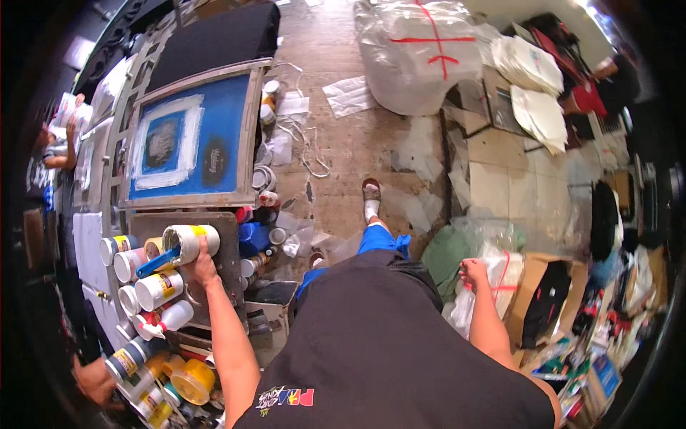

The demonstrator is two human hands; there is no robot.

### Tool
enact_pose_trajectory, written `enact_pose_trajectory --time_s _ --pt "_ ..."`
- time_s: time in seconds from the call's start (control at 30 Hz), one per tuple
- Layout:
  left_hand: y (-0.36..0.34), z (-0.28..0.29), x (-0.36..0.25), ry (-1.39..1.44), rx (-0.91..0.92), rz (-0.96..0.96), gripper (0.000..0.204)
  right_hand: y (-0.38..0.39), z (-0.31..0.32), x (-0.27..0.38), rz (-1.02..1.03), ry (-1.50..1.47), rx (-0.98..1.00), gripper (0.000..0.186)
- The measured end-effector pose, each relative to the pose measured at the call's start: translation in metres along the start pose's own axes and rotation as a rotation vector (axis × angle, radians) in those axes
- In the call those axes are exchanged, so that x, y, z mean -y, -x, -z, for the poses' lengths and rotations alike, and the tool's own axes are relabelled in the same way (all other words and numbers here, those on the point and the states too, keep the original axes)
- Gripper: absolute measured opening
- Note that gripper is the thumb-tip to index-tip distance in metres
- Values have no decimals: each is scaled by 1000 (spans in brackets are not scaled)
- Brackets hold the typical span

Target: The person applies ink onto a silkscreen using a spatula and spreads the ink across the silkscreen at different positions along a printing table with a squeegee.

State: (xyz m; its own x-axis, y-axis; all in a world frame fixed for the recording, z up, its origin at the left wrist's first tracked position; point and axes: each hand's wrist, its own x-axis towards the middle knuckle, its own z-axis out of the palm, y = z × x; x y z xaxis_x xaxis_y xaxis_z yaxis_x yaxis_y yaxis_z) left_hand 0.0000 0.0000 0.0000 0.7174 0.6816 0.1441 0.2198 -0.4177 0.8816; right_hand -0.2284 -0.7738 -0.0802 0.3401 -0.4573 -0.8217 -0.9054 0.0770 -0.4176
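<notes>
the view is taken from head height, through the left camera of a pair worn side by side. it faces downward and somewhat forward, so the black shirt (400, 343) is very near and fills the lower middle, while the floor (336, 154) extends toward the top. the left hand (203, 267) and the right hand (473, 272) are seen from above. the fisheye lens bends straight edges near its dark, round rim.

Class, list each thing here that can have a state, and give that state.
Left hand, gripping white tub.
White tub, held.
Blue-handled tool, projecting from the tub's mouth.
Right hand, loosely curled.
Large plastic bag, bulging, crossed by red tape.
Cardboard box, open, dark cloth inside.
</notes>
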Motion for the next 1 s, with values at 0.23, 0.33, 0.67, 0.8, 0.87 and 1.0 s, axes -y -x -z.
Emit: enact_pose_trajectory --time_s 0.23,0.33,0.67,0.8,0.87,1.0 --pt "43 -44 -86 9 -348 137 67 -174 11 301 384 297 -77 18" --pt "73 -61 -124 54 -347 187 78 -193 -20 442 687 409 29 22" --pt "110 -122 -194 13 -320 321 62 -63 -240 559 831 1251 890 32" --pt "78 -114 -191 13 -326 274 61 -87 -275 531 768 1754 1086 22" --pt "65 -102 -178 -58 -303 266 60 -110 -282 548 875 2028 1221 14" --pt "49 -89 -168 -44 -339 300 60 -85 -321 593 874 1910 1169 22"
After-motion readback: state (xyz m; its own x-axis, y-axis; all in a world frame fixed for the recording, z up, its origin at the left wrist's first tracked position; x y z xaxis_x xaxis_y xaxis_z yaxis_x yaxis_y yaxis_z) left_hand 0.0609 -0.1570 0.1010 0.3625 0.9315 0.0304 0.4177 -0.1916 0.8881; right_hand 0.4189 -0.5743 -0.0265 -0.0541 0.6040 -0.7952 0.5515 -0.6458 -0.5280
